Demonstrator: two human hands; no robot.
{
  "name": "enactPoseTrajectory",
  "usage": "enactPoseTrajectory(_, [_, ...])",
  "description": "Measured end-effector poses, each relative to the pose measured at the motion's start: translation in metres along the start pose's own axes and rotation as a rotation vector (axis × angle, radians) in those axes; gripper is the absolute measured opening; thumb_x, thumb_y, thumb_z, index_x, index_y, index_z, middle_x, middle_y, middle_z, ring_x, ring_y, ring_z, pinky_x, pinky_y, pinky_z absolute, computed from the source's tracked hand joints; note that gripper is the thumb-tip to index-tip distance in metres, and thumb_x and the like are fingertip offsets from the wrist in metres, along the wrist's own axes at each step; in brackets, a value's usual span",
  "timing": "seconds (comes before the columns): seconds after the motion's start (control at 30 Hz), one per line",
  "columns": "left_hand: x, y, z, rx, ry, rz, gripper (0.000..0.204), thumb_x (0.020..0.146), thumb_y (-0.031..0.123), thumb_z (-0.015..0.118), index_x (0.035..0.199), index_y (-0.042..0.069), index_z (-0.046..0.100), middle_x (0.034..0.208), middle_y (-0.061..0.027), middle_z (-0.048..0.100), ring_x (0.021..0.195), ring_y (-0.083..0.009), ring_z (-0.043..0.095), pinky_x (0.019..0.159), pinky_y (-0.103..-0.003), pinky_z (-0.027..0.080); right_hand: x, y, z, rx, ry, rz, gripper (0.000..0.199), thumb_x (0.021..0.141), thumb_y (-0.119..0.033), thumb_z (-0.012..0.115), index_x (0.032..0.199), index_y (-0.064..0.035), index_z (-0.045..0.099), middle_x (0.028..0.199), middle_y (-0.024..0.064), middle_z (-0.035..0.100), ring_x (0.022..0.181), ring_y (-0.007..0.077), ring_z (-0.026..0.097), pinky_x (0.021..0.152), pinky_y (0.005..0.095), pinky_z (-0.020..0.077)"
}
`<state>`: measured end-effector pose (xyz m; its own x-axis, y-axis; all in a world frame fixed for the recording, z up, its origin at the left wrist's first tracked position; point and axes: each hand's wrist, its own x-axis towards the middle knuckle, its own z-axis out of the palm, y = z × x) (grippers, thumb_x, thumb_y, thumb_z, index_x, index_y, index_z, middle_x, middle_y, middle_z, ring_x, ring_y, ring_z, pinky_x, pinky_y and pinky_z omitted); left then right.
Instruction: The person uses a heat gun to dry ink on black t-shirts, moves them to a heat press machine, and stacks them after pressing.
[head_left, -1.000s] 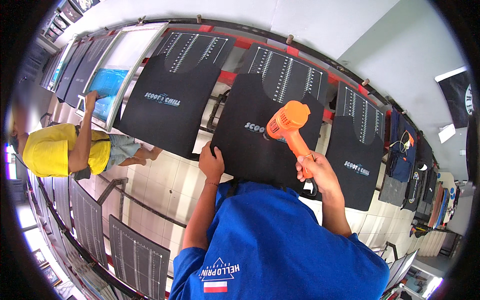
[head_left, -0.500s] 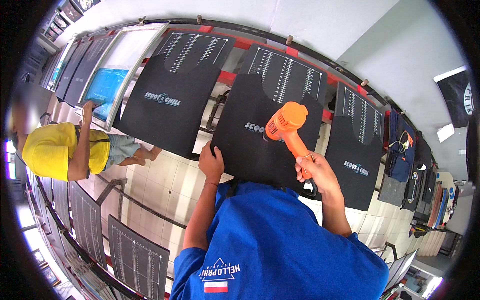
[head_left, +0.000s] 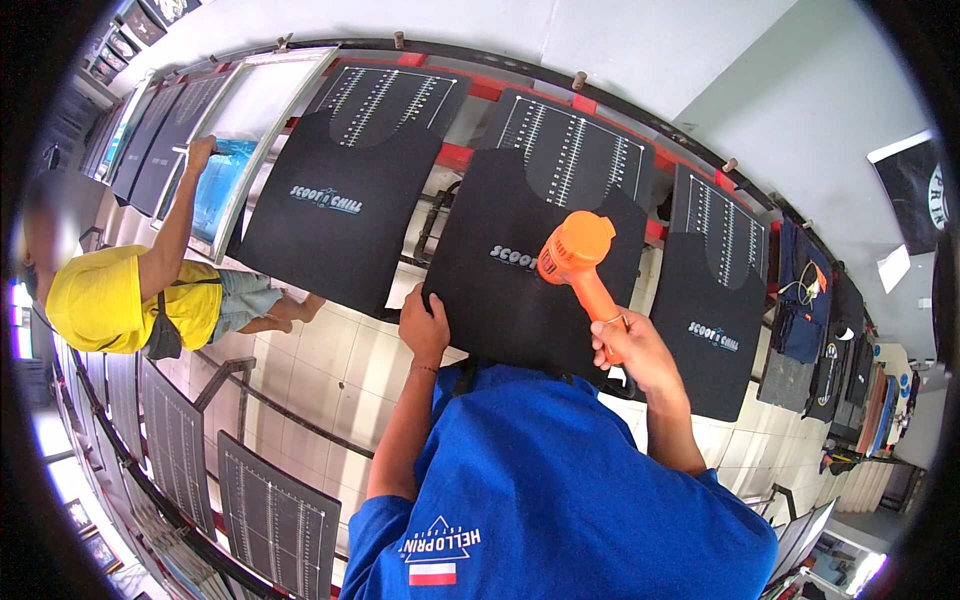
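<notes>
My right hand (head_left: pixel 640 350) is wrapped round the handle of an orange heat gun (head_left: pixel 582 255). The gun's head hangs over the pale printed design on a black T-shirt (head_left: pixel 500 310), hiding part of that print. This shirt lies flat over a dark board (head_left: pixel 575 130) with white ruled scales, which shows through at the neck opening. At the near left corner of the shirt-covered board, my left hand (head_left: pixel 424 322) curls its fingers round the edge. Similar printed black shirts lie on the boards at left (head_left: pixel 330 215) and right (head_left: pixel 705 320).
A co-worker in a yellow shirt (head_left: pixel 105 305) stands at left, one hand over a framed screen (head_left: pixel 225 200) with blue on it. A dark rail (head_left: pixel 490 65) runs behind the boards. More ruled boards (head_left: pixel 275 520) stand at lower left. Dark clothing (head_left: pixel 800 300) hangs at right.
The heat gun's head has shifted slightly right and nearer to me. The co-worker's arm has reached farther up along the screen. My left hand has hardly moved.
</notes>
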<state>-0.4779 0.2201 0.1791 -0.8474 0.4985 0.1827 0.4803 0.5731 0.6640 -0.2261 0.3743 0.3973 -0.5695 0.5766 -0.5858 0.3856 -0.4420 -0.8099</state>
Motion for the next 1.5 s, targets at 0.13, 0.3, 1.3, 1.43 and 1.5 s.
enactPoseTrajectory(0.13, [0.000, -0.002, 0.000, -0.002, 0.012, 0.016, 0.031, 0.089, 0.020, 0.054, 0.115, 0.003, 0.059, 0.104, -0.0150, 0.064, 0.095, -0.0351, 0.061, 0.082, -0.044, 0.048, -0.001, 0.004, 0.003, -0.008, -0.036, -0.016, 0.022, 0.090, -0.024, 0.065, 0.098, -0.0044, 0.058, 0.074, -0.0007, 0.057, 0.058, 0.0074, 0.057, 0.053, 0.0220, 0.0472])
enactPoseTrajectory(0.3, [0.000, 0.000, 0.000, -0.005, 0.011, 0.023, 0.031, 0.089, 0.020, 0.054, 0.114, 0.002, 0.060, 0.104, -0.0151, 0.064, 0.095, -0.0346, 0.061, 0.082, -0.043, 0.048, -0.005, 0.002, -0.001, -0.026, -0.033, -0.003, 0.021, 0.090, -0.022, 0.064, 0.099, -0.0045, 0.057, 0.074, -0.0007, 0.057, 0.058, 0.0068, 0.057, 0.053, 0.0215, 0.0469])
enactPoseTrajectory(1.3, [-0.006, -0.002, -0.004, 0.415, -0.121, 0.214, 0.051, 0.095, 0.028, 0.048, 0.139, 0.001, 0.040, 0.146, -0.0195, 0.035, 0.137, -0.0400, 0.028, 0.108, -0.057, 0.021, -0.014, 0.011, -0.025, 0.023, 0.020, -0.058, 0.025, 0.090, -0.023, 0.065, 0.100, -0.0019, 0.057, 0.074, 0.0004, 0.057, 0.056, 0.0090, 0.058, 0.050, 0.0221, 0.0470])
enactPoseTrajectory(1.43, [-0.014, 0.007, -0.009, 0.504, -0.173, 0.229, 0.059, 0.096, 0.033, 0.046, 0.142, -0.001, 0.035, 0.151, -0.0198, 0.027, 0.141, -0.0418, 0.020, 0.111, -0.061, 0.014, -0.014, 0.012, -0.041, 0.034, -0.012, -0.014, 0.026, 0.090, -0.023, 0.064, 0.101, -0.0018, 0.056, 0.074, 0.0007, 0.057, 0.056, 0.0092, 0.058, 0.050, 0.0223, 0.0471])
enactPoseTrajectory(1.5, [-0.020, 0.009, -0.009, 0.494, -0.197, 0.250, 0.061, 0.096, 0.034, 0.046, 0.142, -0.003, 0.033, 0.152, -0.0208, 0.025, 0.141, -0.0423, 0.019, 0.111, -0.060, 0.014, -0.015, 0.013, -0.037, 0.024, 0.000, -0.032, 0.026, 0.090, -0.023, 0.064, 0.101, -0.0015, 0.056, 0.074, 0.0010, 0.057, 0.056, 0.0092, 0.058, 0.050, 0.0223, 0.0471])
